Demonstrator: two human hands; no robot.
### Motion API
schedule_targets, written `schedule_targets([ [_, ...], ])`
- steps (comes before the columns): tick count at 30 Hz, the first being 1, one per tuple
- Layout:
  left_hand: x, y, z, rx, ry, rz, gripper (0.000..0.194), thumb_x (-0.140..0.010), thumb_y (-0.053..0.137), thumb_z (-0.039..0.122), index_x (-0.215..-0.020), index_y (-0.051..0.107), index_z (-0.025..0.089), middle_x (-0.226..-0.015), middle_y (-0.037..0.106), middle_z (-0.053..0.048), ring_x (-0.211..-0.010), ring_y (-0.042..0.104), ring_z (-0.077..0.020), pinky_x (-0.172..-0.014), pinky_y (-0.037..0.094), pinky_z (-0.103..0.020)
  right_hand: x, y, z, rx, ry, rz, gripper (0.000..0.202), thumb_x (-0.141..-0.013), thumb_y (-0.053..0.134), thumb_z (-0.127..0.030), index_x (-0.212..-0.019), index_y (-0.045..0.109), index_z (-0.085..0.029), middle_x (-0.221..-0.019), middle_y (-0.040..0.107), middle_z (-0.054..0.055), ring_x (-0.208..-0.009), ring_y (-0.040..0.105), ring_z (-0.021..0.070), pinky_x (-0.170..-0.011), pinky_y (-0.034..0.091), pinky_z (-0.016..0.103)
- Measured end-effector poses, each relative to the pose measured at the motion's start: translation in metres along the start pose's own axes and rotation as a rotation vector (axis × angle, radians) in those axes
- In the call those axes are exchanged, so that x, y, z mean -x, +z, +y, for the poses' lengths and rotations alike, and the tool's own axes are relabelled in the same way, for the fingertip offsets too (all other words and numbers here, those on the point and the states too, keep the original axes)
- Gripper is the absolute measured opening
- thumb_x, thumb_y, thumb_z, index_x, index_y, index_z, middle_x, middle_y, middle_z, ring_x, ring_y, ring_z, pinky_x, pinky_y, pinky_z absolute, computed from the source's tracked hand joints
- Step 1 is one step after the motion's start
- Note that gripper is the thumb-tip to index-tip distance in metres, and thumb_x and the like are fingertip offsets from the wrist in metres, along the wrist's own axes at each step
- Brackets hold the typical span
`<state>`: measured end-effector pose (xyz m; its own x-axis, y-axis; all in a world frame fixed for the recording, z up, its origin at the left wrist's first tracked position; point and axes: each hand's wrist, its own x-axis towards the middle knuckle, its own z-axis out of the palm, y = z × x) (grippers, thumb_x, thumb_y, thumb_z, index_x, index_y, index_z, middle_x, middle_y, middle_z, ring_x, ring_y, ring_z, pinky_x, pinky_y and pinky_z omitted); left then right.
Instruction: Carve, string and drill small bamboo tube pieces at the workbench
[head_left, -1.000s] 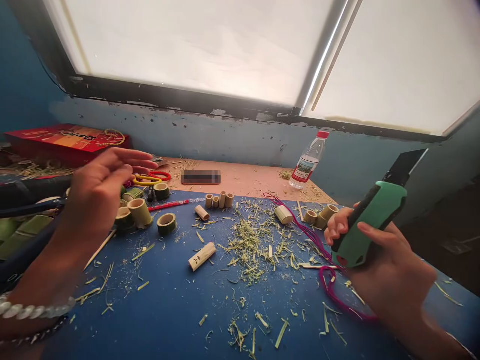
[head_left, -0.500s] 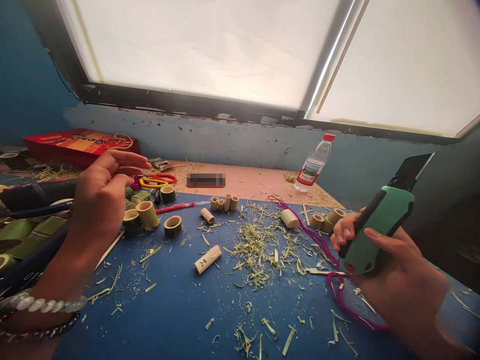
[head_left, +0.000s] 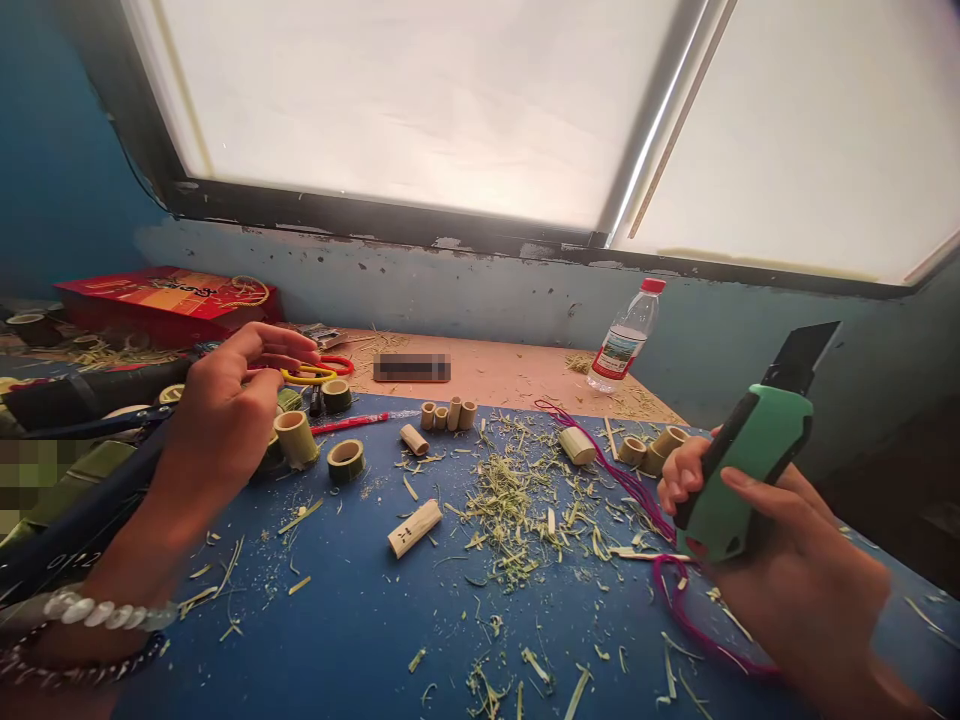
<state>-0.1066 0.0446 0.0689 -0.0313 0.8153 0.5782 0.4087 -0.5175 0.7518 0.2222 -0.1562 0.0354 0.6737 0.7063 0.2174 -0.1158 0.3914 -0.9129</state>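
Observation:
My right hand (head_left: 780,540) is wrapped round a green and black utility knife (head_left: 757,450), its dark wide blade pointing up and away from the table. Over the left side, my left hand (head_left: 232,410) hovers with fingers loosely stretched forward and nothing visible in them. Just beyond its fingertips are scissors with yellow and red handles (head_left: 319,372). Below that hand stand short bamboo rings, among them a pale tube (head_left: 295,440) and a green-skinned ring (head_left: 346,460). A small bamboo piece with dark marks (head_left: 415,528) lies mid-table.
Bamboo shavings (head_left: 510,510) are scattered over the blue mat (head_left: 337,620). Purple cord (head_left: 637,485) runs along the right. A water bottle (head_left: 626,338) stands at the back, a red box (head_left: 165,300) at the far left. Several small bamboo tubes (head_left: 454,412) sit near the mat's back edge.
My left hand has shifted right and slightly down, nearer the scissors. My right hand, still gripping the knife, has moved a little left and down. The view has tilted slightly.

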Motion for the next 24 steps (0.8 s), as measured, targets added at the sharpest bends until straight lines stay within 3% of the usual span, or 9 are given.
schedule_targets([
  [3, 0.0, 0.001, 0.0, -0.137, -0.056, -0.053, 0.03, -0.077, 0.045, 0.023, -0.094, 0.069, 0.026, -0.102, 0.076, -0.004, -0.101, 0.069, -0.0282, -0.089, 0.053, -0.045, 0.001, 0.002, -0.002, 0.019, 0.0, 0.002, 0.026, -0.06, 0.081, -0.03, -0.08, 0.066, -0.022, -0.077, 0.055, 0.004, -0.067, 0.052, 0.0176, -0.049, 0.05, 0.026],
  [7, 0.003, 0.004, -0.012, -0.687, -0.024, -0.176, 0.037, -0.084, 0.043, 0.038, -0.106, 0.068, 0.023, -0.115, 0.072, -0.015, -0.112, 0.063, -0.0405, -0.094, 0.05, -0.058, 0.002, 0.008, -0.005, 0.074, 0.008, 0.017, 0.027, -0.057, 0.083, -0.035, -0.074, 0.066, -0.021, -0.073, 0.055, 0.004, -0.064, 0.053, 0.0177, -0.046, 0.049, 0.025],
  [10, 0.003, 0.005, -0.023, -0.933, 0.027, -0.262, 0.048, -0.085, 0.039, 0.051, -0.111, 0.064, 0.02, -0.118, 0.07, -0.02, -0.113, 0.062, -0.0432, -0.092, 0.05, -0.057, 0.002, 0.007, -0.002, 0.121, 0.012, -0.006, 0.027, -0.06, 0.083, -0.039, -0.071, 0.065, -0.021, -0.071, 0.055, 0.005, -0.061, 0.053, 0.0184, -0.046, 0.05, 0.028],
  [16, -0.007, -0.005, -0.035, -1.021, -0.11, -0.288, 0.064, -0.069, 0.043, 0.081, -0.098, 0.064, 0.028, -0.099, 0.074, -0.015, -0.102, 0.066, -0.0448, -0.083, 0.05, -0.054, 0.0, -0.01, 0.013, 0.147, 0.03, -0.004, 0.021, -0.072, 0.078, -0.04, -0.078, 0.066, -0.023, -0.073, 0.055, 0.006, -0.061, 0.053, 0.0195, -0.047, 0.052, 0.031],
  [21, -0.007, -0.01, -0.027, -1.024, -0.183, -0.363, 0.057, -0.071, 0.047, 0.08, -0.096, 0.066, 0.033, -0.075, 0.07, -0.009, -0.078, 0.067, -0.0415, -0.074, 0.047, -0.05, -0.002, -0.015, 0.018, 0.159, 0.086, -0.013, 0.024, -0.074, 0.076, -0.042, -0.072, 0.062, -0.022, -0.071, 0.051, 0.005, -0.059, 0.051, 0.0195, -0.043, 0.05, 0.031],
  [24, -0.005, -0.009, -0.023, -0.961, -0.224, -0.342, 0.055, -0.078, 0.041, 0.079, -0.094, 0.064, 0.032, -0.073, 0.071, -0.008, -0.077, 0.068, -0.0395, -0.077, 0.045, -0.049, -0.004, -0.015, 0.02, 0.164, 0.129, -0.048, 0.025, -0.073, 0.075, -0.043, -0.069, 0.062, -0.022, -0.069, 0.05, 0.006, -0.057, 0.051, 0.0196, -0.04, 0.048, 0.031],
])
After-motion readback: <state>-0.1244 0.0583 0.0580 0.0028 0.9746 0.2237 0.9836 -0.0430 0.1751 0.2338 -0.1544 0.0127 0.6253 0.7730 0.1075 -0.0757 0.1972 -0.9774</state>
